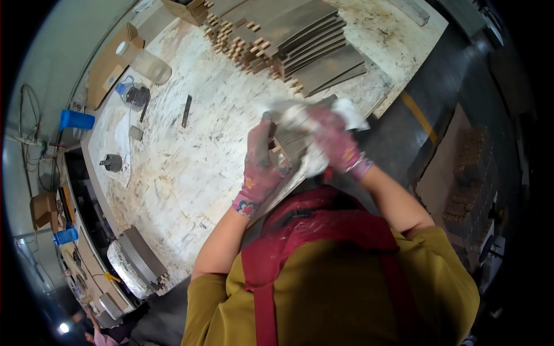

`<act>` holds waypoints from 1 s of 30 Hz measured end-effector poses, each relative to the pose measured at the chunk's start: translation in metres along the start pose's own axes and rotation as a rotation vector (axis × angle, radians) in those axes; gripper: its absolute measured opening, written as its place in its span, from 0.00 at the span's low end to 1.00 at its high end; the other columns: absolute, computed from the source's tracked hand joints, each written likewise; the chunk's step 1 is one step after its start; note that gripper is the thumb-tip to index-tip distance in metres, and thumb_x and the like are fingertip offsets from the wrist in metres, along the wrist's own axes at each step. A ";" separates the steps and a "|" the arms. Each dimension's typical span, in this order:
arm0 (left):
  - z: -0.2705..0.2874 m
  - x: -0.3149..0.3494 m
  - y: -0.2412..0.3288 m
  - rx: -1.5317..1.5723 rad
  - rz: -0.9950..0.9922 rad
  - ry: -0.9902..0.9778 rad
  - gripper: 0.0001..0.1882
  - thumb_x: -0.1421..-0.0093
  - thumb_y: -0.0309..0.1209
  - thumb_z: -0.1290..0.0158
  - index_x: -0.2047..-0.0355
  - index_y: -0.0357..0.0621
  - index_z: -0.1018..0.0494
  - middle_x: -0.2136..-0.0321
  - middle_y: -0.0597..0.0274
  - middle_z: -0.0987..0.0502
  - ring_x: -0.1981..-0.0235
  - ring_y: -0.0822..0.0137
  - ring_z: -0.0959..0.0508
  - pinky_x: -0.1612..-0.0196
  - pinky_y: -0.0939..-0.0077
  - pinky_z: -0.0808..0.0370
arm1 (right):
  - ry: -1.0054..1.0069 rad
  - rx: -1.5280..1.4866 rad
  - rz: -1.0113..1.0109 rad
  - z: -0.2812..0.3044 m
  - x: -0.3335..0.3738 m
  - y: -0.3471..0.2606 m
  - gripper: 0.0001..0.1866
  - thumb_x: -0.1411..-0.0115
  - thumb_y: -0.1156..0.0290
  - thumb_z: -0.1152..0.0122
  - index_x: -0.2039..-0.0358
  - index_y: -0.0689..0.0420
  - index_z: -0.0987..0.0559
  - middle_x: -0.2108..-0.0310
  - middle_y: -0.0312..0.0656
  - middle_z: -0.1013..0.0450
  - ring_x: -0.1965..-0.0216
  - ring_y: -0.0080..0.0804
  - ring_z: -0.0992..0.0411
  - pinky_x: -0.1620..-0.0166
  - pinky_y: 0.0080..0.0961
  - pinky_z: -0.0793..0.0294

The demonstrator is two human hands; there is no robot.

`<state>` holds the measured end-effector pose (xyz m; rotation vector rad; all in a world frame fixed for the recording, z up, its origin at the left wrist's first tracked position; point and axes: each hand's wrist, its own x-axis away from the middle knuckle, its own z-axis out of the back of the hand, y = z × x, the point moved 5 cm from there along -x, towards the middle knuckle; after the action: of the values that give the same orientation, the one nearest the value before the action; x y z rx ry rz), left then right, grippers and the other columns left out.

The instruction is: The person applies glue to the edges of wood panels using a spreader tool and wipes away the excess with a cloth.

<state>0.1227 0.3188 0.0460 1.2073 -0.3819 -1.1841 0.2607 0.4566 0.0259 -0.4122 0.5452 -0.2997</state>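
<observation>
Both my hands wear pink flowered gloves. My left hand [258, 164] is at the near edge of the table, closed on the side of a grey-brown board [295, 144] with a light wooden peg showing near my fingers. Over that board, my right hand [334, 140] grips a white cloth [350, 113]. The cloth bunches out on both sides of the hand, and motion smears its left part and my fingertips. Much of the board lies under the hands and cloth.
Grey-brown boards [329, 66] with wooden pegs [236, 49] are stacked at the back. A clear bottle [151, 64], a blue-topped jug [134, 95], a dark strip [187, 111] and a dark cup [112, 163] stand or lie on the stained white table [190, 167]. More boards [140, 256] rest at the near left.
</observation>
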 end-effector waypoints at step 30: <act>0.043 0.054 -0.041 -0.422 -0.068 0.000 0.48 0.58 0.38 0.31 0.40 0.31 0.40 0.58 0.47 0.24 0.54 0.46 0.28 0.48 0.54 0.31 | -0.257 0.486 0.018 -0.067 0.005 -0.044 0.20 0.43 0.75 0.48 0.49 0.48 0.24 0.52 0.48 0.28 0.59 0.44 0.26 0.60 0.42 0.24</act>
<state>0.0907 0.2551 0.0085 0.8582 -0.0818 -1.2474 0.2205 0.3959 -0.0080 0.0274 0.2109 -0.3446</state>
